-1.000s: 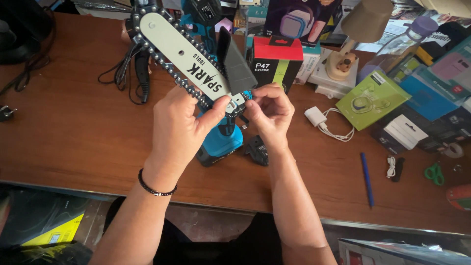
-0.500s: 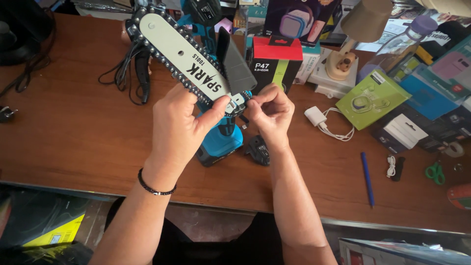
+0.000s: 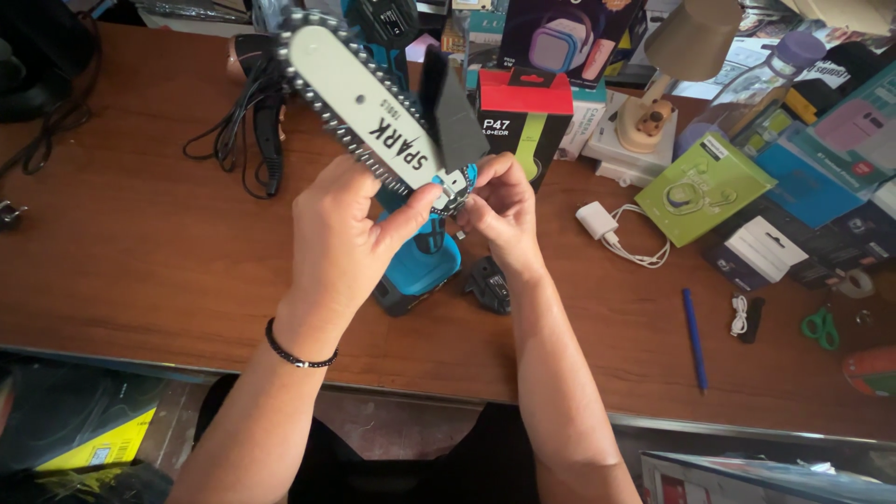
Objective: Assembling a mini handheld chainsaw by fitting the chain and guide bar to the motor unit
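Nearest the wearer, the left hand [image 3: 341,233] is wrapped around the blue body of a small cordless chainsaw [image 3: 392,159], with its thumb pressed up by the base of the pale bar. A thin black wristband [image 3: 297,353] circles that wrist. The right hand [image 3: 499,210] is pinched closed on the saw's side, just right of the left thumb, fingertips at the foot of the black chain guard [image 3: 450,117]; what they nip is too small to make out. The saw is held up above the brown table [image 3: 131,271], its bar and chain slanting away to the upper left.

Under the saw, a black battery pack [image 3: 489,284] lies on the wood. To the saw's right lie a white charger with cable [image 3: 611,231], a blue pen [image 3: 693,338] and green-handled scissors [image 3: 820,327]. Left of the saw, a black cable bundle [image 3: 245,131] sprawls.

Beyond the saw stands a closed black, red and green box [image 3: 525,117]; its contents cannot be seen. Farther right, a green packet [image 3: 704,187] shows earphones through its front, and a clear bottle with a purple cap [image 3: 756,79] lies tilted.
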